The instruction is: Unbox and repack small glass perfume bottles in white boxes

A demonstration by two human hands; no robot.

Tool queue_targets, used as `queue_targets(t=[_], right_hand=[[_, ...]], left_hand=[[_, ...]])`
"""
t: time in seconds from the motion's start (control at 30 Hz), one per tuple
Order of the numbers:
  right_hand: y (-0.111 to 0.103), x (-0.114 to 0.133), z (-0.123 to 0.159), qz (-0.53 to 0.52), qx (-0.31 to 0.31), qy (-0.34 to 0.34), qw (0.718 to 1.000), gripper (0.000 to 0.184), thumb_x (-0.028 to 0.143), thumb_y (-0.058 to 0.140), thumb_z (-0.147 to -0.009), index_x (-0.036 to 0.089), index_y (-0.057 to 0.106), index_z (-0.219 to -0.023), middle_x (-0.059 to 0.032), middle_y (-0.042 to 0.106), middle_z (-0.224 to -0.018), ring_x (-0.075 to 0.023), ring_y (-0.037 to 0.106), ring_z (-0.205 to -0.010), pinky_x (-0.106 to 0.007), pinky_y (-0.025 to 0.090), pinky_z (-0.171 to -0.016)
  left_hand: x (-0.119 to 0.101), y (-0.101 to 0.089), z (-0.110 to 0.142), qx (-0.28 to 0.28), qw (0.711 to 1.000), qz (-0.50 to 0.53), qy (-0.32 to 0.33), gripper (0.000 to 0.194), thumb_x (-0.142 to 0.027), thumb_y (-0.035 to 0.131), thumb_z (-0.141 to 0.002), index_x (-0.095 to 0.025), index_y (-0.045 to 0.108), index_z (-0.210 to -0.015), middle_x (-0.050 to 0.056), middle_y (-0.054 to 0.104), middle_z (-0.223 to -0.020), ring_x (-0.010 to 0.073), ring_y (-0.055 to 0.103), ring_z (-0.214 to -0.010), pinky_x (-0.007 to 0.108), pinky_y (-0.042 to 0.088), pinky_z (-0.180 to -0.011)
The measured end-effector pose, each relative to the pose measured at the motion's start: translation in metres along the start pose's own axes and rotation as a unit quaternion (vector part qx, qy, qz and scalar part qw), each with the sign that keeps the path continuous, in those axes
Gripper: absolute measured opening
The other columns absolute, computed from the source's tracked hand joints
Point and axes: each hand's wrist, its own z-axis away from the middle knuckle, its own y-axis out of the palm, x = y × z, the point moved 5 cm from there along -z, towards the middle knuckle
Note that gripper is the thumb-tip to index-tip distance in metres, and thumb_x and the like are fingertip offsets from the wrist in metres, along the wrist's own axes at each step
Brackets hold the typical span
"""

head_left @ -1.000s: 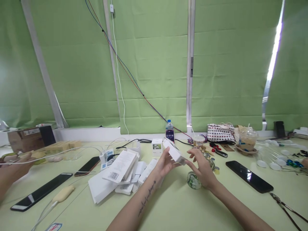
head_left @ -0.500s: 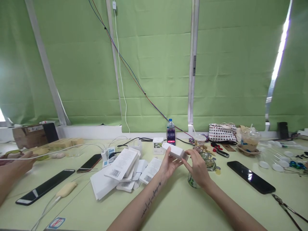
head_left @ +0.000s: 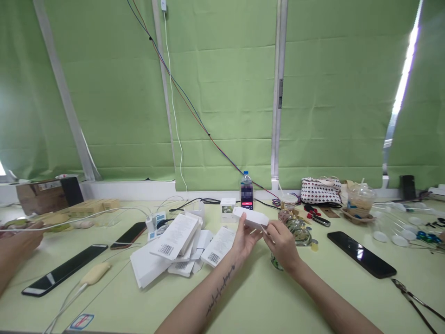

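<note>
Above the middle of the table my left hand (head_left: 244, 240) grips a small white box (head_left: 251, 216) from below, thumb along its near side. My right hand (head_left: 283, 245) pinches the box's right end, where a thin flap seems to stick out between the fingers. Behind my right hand lie several gold-and-green ring-shaped items (head_left: 301, 235), partly covered by it. To the left is a heap of flat white cartons (head_left: 175, 237) with barcodes. One carton (head_left: 219, 245) lies just left of my left wrist. Farther back stands a white box (head_left: 228, 214) with a picture on it.
A propped phone (head_left: 247, 196) leans before a bottle. At right are a black phone (head_left: 361, 254), pliers (head_left: 405, 292) and a drink cup (head_left: 361, 200). At left are a tablet-like device (head_left: 66, 269), a cream charger (head_left: 95, 273), cables and another person's hand (head_left: 24, 239).
My right hand's fingers have closed in at the box's end, and the box has turned slightly. The other person's hand at left has shifted a little leftward.
</note>
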Motion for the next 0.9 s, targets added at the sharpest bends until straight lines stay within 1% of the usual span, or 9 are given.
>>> queue_targets(t=[0.1, 0.17, 0.27, 0.33, 0.4, 0.47, 0.67, 0.77, 0.9], right_hand=[[-0.004, 0.011, 0.004, -0.062, 0.022, -0.071, 0.995, 0.016, 0.010, 0.045, -0.088, 0.018, 0.055, -0.097, -0.0124, 0.062, -0.099, -0.0225, 0.059, -0.090, -0.035, 0.051, -0.073], [-0.008, 0.013, 0.006, -0.122, 0.022, -0.071, 0.990, 0.023, 0.011, 0.044, -0.089, 0.018, 0.053, -0.109, -0.0118, 0.063, -0.100, -0.0225, 0.060, -0.094, -0.035, 0.051, -0.077], [-0.010, 0.001, 0.007, -0.188, -0.008, 0.051, 0.981, 0.022, 0.013, 0.040, -0.092, 0.019, 0.054, -0.108, -0.0081, 0.063, -0.091, -0.0192, 0.062, -0.082, -0.032, 0.052, -0.072], [-0.005, -0.006, 0.007, -0.204, 0.008, 0.126, 0.971, 0.021, 0.017, 0.039, -0.094, 0.019, 0.057, -0.106, -0.0062, 0.062, -0.088, -0.0158, 0.061, -0.068, -0.027, 0.051, -0.061], [-0.001, -0.008, 0.006, -0.197, 0.036, 0.148, 0.968, 0.023, 0.019, 0.038, -0.095, 0.019, 0.057, -0.108, -0.0057, 0.059, -0.087, -0.0144, 0.060, -0.063, -0.025, 0.050, -0.056], [0.000, -0.008, 0.005, -0.168, 0.044, 0.139, 0.975, 0.024, 0.019, 0.037, -0.095, 0.018, 0.057, -0.108, -0.0055, 0.056, -0.085, -0.0155, 0.060, -0.067, -0.026, 0.050, -0.060], [0.004, -0.009, 0.005, -0.069, 0.069, 0.112, 0.989, 0.017, 0.013, 0.038, -0.088, 0.020, 0.053, -0.087, -0.0037, 0.047, -0.083, -0.0143, 0.053, -0.059, -0.025, 0.048, -0.054], [0.007, -0.009, 0.008, -0.032, 0.065, 0.094, 0.993, 0.015, 0.008, 0.040, -0.080, 0.020, 0.049, -0.082, -0.0051, 0.044, -0.086, -0.0153, 0.049, -0.060, -0.026, 0.046, -0.051], [0.007, -0.011, 0.010, -0.028, 0.046, 0.091, 0.994, 0.013, 0.006, 0.043, -0.077, 0.019, 0.046, -0.077, -0.0071, 0.041, -0.087, -0.0190, 0.049, -0.072, -0.030, 0.048, -0.057]], left_hand=[[-0.003, 0.000, 0.000, 0.006, 1.000, 0.005, -0.012, 0.040, -0.046, 0.056, -0.085, -0.007, 0.056, -0.094, 0.008, 0.064, -0.071, 0.0181, 0.063, -0.064, 0.029, 0.053, -0.064], [-0.005, -0.001, 0.000, 0.009, 1.000, -0.002, -0.025, 0.044, -0.049, 0.053, -0.086, -0.006, 0.057, -0.092, 0.009, 0.065, -0.071, 0.0184, 0.063, -0.064, 0.030, 0.053, -0.066], [-0.004, -0.001, 0.002, 0.018, 0.999, -0.015, -0.039, 0.047, -0.052, 0.053, -0.085, -0.006, 0.057, -0.093, 0.010, 0.066, -0.073, 0.0203, 0.064, -0.068, 0.033, 0.053, -0.072], [-0.003, 0.000, 0.002, 0.032, 0.999, -0.023, -0.035, 0.046, -0.051, 0.057, -0.083, -0.007, 0.057, -0.093, 0.009, 0.066, -0.073, 0.0208, 0.065, -0.068, 0.034, 0.053, -0.073], [-0.003, 0.000, 0.002, 0.042, 0.998, -0.035, -0.021, 0.044, -0.050, 0.061, -0.081, -0.008, 0.057, -0.095, 0.009, 0.066, -0.076, 0.0215, 0.065, -0.070, 0.035, 0.054, -0.075], [-0.003, 0.000, 0.003, 0.043, 0.997, -0.061, -0.009, 0.044, -0.050, 0.063, -0.079, -0.010, 0.057, -0.095, 0.009, 0.066, -0.081, 0.0228, 0.066, -0.072, 0.037, 0.054, -0.074], [-0.008, 0.005, 0.011, 0.039, 0.989, -0.145, 0.014, 0.045, -0.049, 0.065, -0.077, -0.012, 0.053, -0.101, 0.012, 0.064, -0.089, 0.0257, 0.068, -0.075, 0.043, 0.055, -0.073], [-0.011, 0.003, 0.013, 0.020, 0.985, -0.170, 0.018, 0.043, -0.045, 0.068, -0.075, -0.012, 0.052, -0.099, 0.011, 0.063, -0.089, 0.0268, 0.068, -0.076, 0.045, 0.056, -0.074], [-0.011, 0.004, 0.015, 0.029, 0.982, -0.184, 0.020, 0.041, -0.042, 0.070, -0.074, -0.014, 0.052, -0.097, 0.011, 0.062, -0.089, 0.0278, 0.068, -0.080, 0.046, 0.056, -0.076]])
